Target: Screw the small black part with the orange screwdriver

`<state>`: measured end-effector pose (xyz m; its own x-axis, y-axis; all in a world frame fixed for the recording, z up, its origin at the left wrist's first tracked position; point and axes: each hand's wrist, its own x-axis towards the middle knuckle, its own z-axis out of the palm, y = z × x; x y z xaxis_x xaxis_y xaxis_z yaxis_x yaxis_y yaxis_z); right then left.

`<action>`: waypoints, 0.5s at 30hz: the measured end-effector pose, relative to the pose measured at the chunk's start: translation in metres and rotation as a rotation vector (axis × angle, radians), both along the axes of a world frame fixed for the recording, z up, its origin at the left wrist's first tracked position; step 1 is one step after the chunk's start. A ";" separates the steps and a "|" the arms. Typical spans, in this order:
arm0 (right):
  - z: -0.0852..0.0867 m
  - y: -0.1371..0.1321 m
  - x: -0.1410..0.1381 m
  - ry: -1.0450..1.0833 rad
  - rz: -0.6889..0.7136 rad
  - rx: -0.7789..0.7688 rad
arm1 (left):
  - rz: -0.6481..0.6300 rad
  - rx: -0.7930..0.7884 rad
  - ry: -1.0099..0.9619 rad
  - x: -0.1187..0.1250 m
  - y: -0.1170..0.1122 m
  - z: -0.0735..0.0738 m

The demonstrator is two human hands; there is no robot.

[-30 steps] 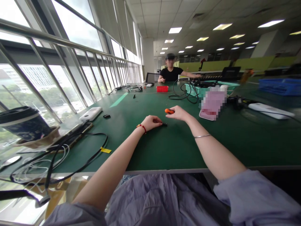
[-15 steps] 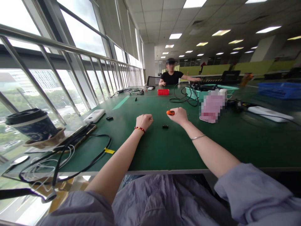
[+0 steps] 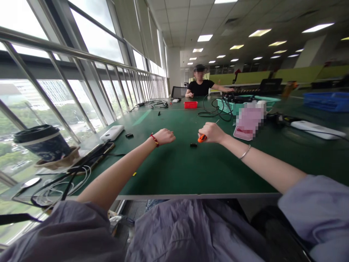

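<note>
My right hand [image 3: 212, 132] is wrapped around a screwdriver with an orange and black handle [image 3: 202, 138]. Its thin metal shaft sticks out on the far side of the fist, pointing up and right. To the left, above the green tabletop, my left hand [image 3: 165, 136] is closed, back of the hand up; its fingers hide whatever may be inside. Between the two hands a small black part [image 3: 193, 145] lies on the table, closer to the right hand and touched by neither.
A cup [image 3: 42, 143] in a carton holder, a white device [image 3: 112, 133], a black piece [image 3: 129, 135] and cables are at left. Ahead sit a red tray [image 3: 190, 105] and a teal basket [image 3: 225, 106]; a pink phone-like item [image 3: 249, 122] leans rightward. A person [image 3: 199, 87] sits opposite.
My hands have moved slightly apart and my elbows outward. The right fist has turned, so the screwdriver handle points down toward me and its shaft now shows. The small black part stays on the table.
</note>
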<state>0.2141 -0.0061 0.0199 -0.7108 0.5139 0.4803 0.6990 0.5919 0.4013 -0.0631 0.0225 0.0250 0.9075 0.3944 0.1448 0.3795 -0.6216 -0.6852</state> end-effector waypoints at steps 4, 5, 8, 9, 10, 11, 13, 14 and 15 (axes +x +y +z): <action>0.013 0.009 0.005 -0.121 0.118 0.169 | -0.057 0.089 0.061 0.004 0.009 0.019; 0.016 0.011 0.005 -0.131 0.153 0.210 | -0.095 0.092 0.072 0.007 0.010 0.023; 0.021 0.014 0.003 -0.127 0.240 0.279 | -0.220 0.071 0.056 0.018 0.006 0.032; 0.022 0.015 0.002 -0.132 0.256 0.277 | -0.246 0.051 0.035 0.021 0.003 0.033; 0.022 0.014 0.001 -0.141 0.260 0.265 | -0.262 0.022 0.013 0.024 0.001 0.033; 0.022 0.014 0.000 -0.150 0.254 0.245 | -0.267 -0.010 -0.013 0.027 -0.002 0.033; 0.023 0.012 -0.001 -0.161 0.231 0.196 | -0.257 -0.078 -0.066 0.031 -0.006 0.030; 0.023 0.011 -0.001 -0.168 0.228 0.171 | -0.252 -0.109 -0.090 0.032 -0.008 0.028; 0.024 0.010 -0.001 -0.180 0.235 0.147 | -0.250 -0.138 -0.106 0.033 -0.008 0.027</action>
<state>0.2130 0.0037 0.0437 -0.8817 0.2603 0.3934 0.4606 0.6551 0.5989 -0.0302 0.0141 0.0515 0.9616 0.1827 0.2047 0.2676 -0.7892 -0.5528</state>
